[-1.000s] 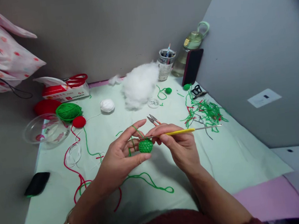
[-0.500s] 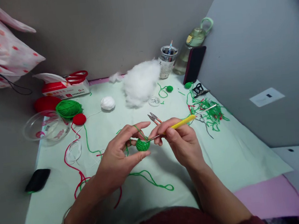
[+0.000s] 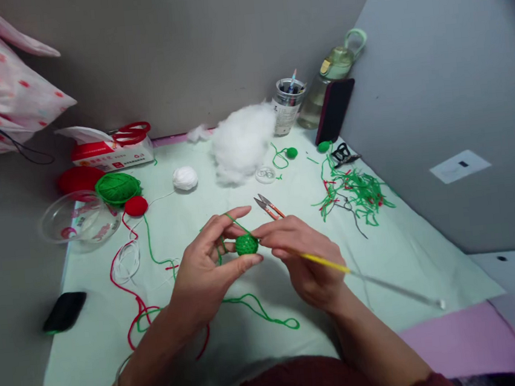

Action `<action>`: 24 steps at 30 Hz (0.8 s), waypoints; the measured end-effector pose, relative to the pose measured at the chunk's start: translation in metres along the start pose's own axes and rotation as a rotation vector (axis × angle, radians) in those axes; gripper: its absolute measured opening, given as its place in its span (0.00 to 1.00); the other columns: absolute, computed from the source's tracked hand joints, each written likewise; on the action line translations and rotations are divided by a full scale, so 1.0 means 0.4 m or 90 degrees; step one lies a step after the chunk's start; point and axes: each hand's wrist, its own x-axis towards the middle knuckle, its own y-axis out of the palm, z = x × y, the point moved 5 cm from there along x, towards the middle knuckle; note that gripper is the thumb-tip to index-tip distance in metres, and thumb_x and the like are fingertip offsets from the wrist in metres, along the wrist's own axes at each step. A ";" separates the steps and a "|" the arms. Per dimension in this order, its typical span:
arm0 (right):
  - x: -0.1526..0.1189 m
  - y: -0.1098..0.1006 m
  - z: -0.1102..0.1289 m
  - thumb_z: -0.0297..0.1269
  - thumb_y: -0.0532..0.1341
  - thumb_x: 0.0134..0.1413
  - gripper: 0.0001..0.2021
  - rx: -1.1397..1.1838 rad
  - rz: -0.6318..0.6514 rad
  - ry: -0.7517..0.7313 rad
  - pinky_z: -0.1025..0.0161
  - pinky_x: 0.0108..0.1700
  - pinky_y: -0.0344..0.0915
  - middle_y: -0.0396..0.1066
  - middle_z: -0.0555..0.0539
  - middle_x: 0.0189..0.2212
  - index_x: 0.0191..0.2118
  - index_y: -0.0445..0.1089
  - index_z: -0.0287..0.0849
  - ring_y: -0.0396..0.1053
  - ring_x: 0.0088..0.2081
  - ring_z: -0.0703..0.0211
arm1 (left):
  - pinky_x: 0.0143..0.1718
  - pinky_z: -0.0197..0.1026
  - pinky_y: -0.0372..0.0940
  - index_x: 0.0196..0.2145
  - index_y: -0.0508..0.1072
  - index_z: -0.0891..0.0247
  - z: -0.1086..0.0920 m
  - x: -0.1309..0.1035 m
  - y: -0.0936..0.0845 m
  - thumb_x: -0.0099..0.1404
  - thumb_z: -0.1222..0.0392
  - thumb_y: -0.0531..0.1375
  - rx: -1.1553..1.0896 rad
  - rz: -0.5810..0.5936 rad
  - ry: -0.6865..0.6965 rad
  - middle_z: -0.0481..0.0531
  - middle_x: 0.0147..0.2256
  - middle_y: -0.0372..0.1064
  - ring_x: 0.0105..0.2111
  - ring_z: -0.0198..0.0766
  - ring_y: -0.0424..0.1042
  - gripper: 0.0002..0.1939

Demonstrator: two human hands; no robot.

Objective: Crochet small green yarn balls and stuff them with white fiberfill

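Between the thumb and fingers of my left hand [image 3: 209,258] sits a small round green crochet piece [image 3: 246,244]. A strand of green yarn [image 3: 238,224] runs from it up over my raised left index finger. My right hand [image 3: 307,258] is closed on a crochet hook [image 3: 325,263] with a yellow grip and a long metal shaft that points down to the right. The hook's working tip meets the right side of the green piece, mostly hidden by my fingers. Just beyond my right hand lie thread snips [image 3: 268,206] with orange handles, partly covered.
White stuffing [image 3: 246,142] lies at the back, beside a pen cup [image 3: 286,108], a bottle [image 3: 327,86] and a phone [image 3: 335,111]. Green yarn scraps [image 3: 362,192] are heaped at right. Yarn balls [image 3: 118,188], a clear plastic tub [image 3: 80,219] and a tissue box [image 3: 112,152] stand at left.
My right hand has turned, so the hook's rear end has swung from pointing up-right to down-right. The green piece has shifted slightly and stays in my left hand.
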 end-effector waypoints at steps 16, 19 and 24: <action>-0.009 -0.015 -0.021 0.32 0.64 0.68 0.11 0.140 -0.106 0.117 0.54 0.43 0.78 0.82 0.47 0.40 0.51 0.81 0.52 0.79 0.41 0.55 | 0.46 0.35 0.67 0.61 0.76 0.58 0.020 -0.009 0.032 0.54 0.63 0.77 -0.417 0.081 -0.182 0.48 0.38 0.70 0.38 0.34 0.70 0.37; -0.008 -0.028 -0.043 0.33 0.64 0.68 0.09 0.225 -0.131 0.183 0.56 0.40 0.76 0.82 0.48 0.36 0.47 0.82 0.50 0.78 0.37 0.57 | 0.39 0.33 0.65 0.60 0.78 0.54 0.016 0.002 0.005 0.53 0.65 0.77 -0.358 0.084 -0.146 0.46 0.36 0.69 0.34 0.31 0.67 0.36; -0.011 -0.027 -0.082 0.39 0.67 0.66 0.06 0.403 -0.136 0.343 0.61 0.33 0.75 0.81 0.48 0.32 0.40 0.83 0.48 0.77 0.30 0.61 | 0.38 0.34 0.66 0.57 0.81 0.57 0.010 0.006 0.001 0.58 0.61 0.73 -0.356 0.137 -0.131 0.50 0.38 0.69 0.36 0.33 0.69 0.27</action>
